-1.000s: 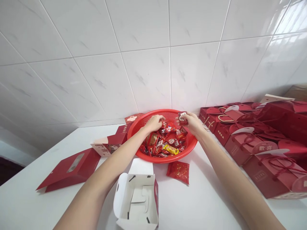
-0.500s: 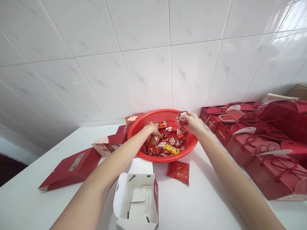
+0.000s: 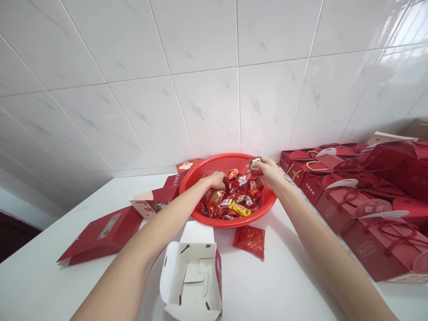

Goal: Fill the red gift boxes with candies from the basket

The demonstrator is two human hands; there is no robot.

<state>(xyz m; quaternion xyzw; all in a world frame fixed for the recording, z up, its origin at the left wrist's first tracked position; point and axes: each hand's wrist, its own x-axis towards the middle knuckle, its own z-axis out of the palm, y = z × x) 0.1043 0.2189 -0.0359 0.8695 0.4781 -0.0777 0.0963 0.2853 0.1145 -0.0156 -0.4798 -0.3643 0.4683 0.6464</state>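
- Wrapped sweets [image 3: 236, 199] lie in the red basket [image 3: 230, 224], between the two hands.
- Inside the basket's left part, the left hand [image 3: 216, 180] curls at the sweets; whether it grips one, I cannot tell.
- At the basket's right rim, the right hand [image 3: 269, 173] pinches a maroon packet [image 3: 256, 164].

A basket [image 3: 230, 163] stands on a worktop [image 3: 284, 285], just before a tiled wall [image 3: 200, 111]. Wrapped sweets [image 3: 240, 208] lie in the basket, the left hand [image 3: 217, 179] among them; whether it grips one is hard to tell. The right hand [image 3: 267, 170] holds a small packet [image 3: 256, 165] at the basket's right rear edge. Nearer the viewer lie a single box [image 3: 195, 285] and, to its right, a pouch [image 3: 250, 240]. Cartons [image 3: 103, 236] lie left of the basket; rows of handled boxes [image 3: 368, 214] stand right.
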